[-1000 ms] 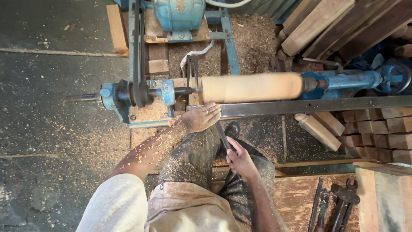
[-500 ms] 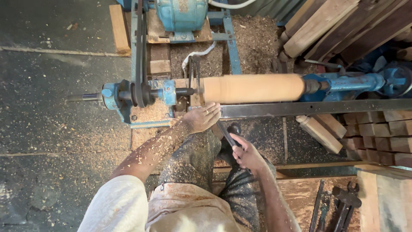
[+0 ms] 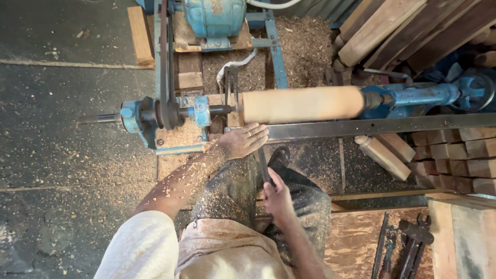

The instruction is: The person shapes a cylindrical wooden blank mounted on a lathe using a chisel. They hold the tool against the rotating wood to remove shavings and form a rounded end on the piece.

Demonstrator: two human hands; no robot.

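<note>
Sawdust-flecked trousers (image 3: 232,191) and a pale shirt sleeve (image 3: 139,250) fill the near edge of the head view. Right hand (image 3: 277,199): clenched round the handle of a dark turning chisel (image 3: 263,165), drawn slightly nearer the body than half a second ago. Left hand (image 3: 243,142): fingers flat, pressing the chisel's forward end down on the long steel tool rest (image 3: 372,126), unmoved over the last second, so the cut appears held at the same station near the left end of the work. Forearm coated in shavings. Beyond the rest: cylindrical wooden blank (image 3: 302,104), pale, smooth-sided, lying horizontal between a blue headstock (image 3: 155,116) with belt pulley at left and a blue tailstock (image 3: 413,97) at right. The chisel tip itself is hidden under the left hand; contact with the blank cannot be confirmed. Right of the knees: spare iron tools (image 3: 403,245) lying on a board, and stacked wood blocks (image 3: 454,160). Far edge: blue motor (image 3: 214,18), drive belt (image 3: 164,57), leaning timber lengths (image 3: 403,31), heaped sawdust (image 3: 302,46).
</note>
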